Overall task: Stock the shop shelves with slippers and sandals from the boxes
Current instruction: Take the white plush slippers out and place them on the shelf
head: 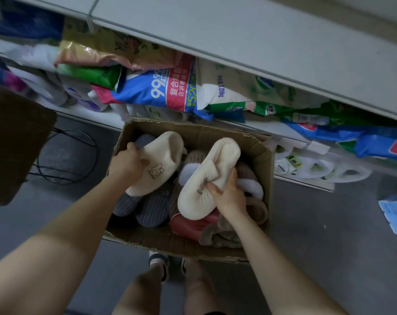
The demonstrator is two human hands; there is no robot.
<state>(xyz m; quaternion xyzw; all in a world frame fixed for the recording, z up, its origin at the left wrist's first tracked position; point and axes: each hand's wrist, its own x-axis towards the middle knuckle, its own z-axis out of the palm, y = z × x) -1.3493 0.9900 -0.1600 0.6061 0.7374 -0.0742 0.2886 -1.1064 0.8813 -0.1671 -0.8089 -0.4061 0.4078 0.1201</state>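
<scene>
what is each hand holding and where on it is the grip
The left hand holds the rabbit slipper by the side of its upper. The right hand holds the other cream slipper by its bunched upper.
</scene>
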